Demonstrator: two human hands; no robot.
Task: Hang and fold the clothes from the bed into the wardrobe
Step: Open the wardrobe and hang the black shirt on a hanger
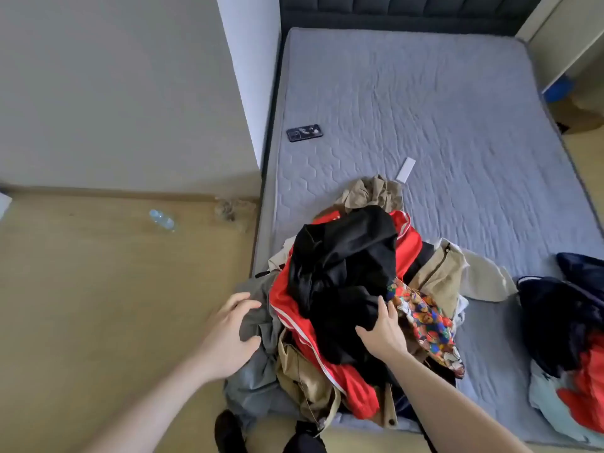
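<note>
A heap of clothes lies on the near corner of the bed (457, 125). On top is a black garment (343, 266), over a red garment with white stripes (346, 380). A grey garment (258, 325) hangs over the bed's left edge, and my left hand (228, 335) grips it with curled fingers. My right hand (382, 328) lies on the black garment with its fingers spread. A patterned multicolour piece (428, 322) and khaki pieces (307, 384) sit in the same heap. No wardrobe is in view.
A second pile of dark blue, red and pale clothes (568, 348) lies at the right edge. A black phone (304, 133) and a white strip (406, 170) rest on the mattress. A plastic bottle (162, 220) lies on the wooden floor by the wall.
</note>
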